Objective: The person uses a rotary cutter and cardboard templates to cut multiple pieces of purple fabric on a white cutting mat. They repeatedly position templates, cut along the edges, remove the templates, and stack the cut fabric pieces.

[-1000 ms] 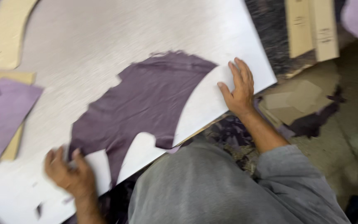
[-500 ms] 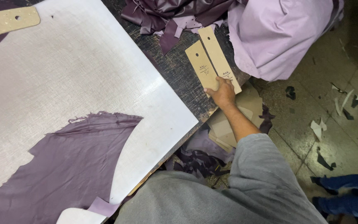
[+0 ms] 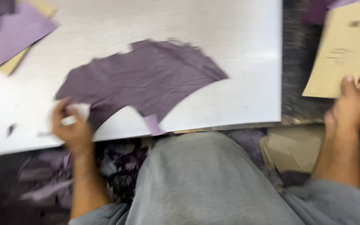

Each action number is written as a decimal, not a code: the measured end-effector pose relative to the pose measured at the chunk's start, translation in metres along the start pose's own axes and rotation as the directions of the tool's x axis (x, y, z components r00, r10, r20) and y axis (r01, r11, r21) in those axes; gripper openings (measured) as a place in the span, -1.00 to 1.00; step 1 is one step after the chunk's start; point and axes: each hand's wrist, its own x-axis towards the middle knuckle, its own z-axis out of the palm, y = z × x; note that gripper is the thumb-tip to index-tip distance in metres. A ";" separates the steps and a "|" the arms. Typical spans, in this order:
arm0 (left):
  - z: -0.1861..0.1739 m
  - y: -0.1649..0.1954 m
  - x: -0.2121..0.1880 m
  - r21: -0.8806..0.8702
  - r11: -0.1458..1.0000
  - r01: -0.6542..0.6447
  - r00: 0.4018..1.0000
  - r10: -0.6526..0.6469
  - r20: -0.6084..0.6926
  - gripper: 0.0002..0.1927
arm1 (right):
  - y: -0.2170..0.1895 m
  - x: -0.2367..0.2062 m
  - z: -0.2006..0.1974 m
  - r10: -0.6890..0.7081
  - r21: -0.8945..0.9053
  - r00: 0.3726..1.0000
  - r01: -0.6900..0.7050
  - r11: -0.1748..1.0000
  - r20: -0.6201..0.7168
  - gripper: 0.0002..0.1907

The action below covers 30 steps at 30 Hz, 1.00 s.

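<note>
A dark purple piece of material (image 3: 146, 81) with curved cut edges lies on a white cutting board (image 3: 238, 37). My left hand (image 3: 69, 125) rests on the board's near edge at the piece's lower left corner, fingers curled on a pale scrap; the view is blurred. My right hand (image 3: 353, 104) is off the board's right side and grips a tan cardboard pattern piece (image 3: 340, 52) by its lower edge, held up over the dark table surface.
A lighter purple piece (image 3: 9, 35) over a yellowish cardboard pattern (image 3: 15, 62) lies at the board's far left. Purple scraps (image 3: 117, 166) litter the floor beneath the board. Flat cardboard pieces (image 3: 294, 150) sit low at the right. My grey-clothed body (image 3: 205, 183) fills the foreground.
My right hand has lifted a tan cardboard pattern off the table at the right. The view swung back left over the board, and my left hand is at the purple piece's corner again.
</note>
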 end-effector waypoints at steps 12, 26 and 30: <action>0.062 0.122 -0.051 -0.168 0.772 0.613 0.581 -0.296 0.758 -0.68 | 0.039 -0.197 0.206 0.442 -0.189 0.373 -0.550 0.813 0.816 -0.70; 0.057 0.065 0.003 0.104 0.965 -0.241 0.797 0.136 0.588 -0.68 | 0.035 -0.162 0.222 -0.207 -0.490 0.681 0.674 0.553 0.703 -0.50; 0.039 0.043 -0.002 0.052 0.962 -0.269 0.793 0.191 0.578 -0.74 | 0.040 -0.167 0.226 -0.196 -0.506 0.723 0.625 0.594 0.663 -0.57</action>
